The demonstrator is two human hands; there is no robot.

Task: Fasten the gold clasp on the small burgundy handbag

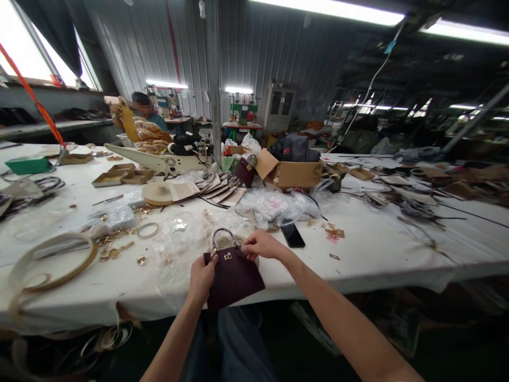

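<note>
A small dark maroon handbag (pixel 234 278) hangs over the table's front edge, its arched handle (pixel 224 232) standing up and a gold clasp (pixel 228 256) at the top middle of its front. My left hand (pixel 202 273) is closed on the bag's upper left corner, with the thumb on the front near a gold fitting. At the upper right corner my right hand (pixel 260 245) pinches with thumb and fingers close to the handle's base. Whether those fingertips hold a small part or the bag itself is too small to make out.
A black phone (pixel 293 235) lies right of the bag, with gold hardware pieces (pixel 334 232) beyond it. Crumpled clear plastic (pixel 178 254), tape rolls (pixel 157 192) and loose fittings spread leftward. Behind stand a cardboard box (pixel 300 174) and another maroon bag (pixel 244 172). A person (pixel 149 114) sits far left.
</note>
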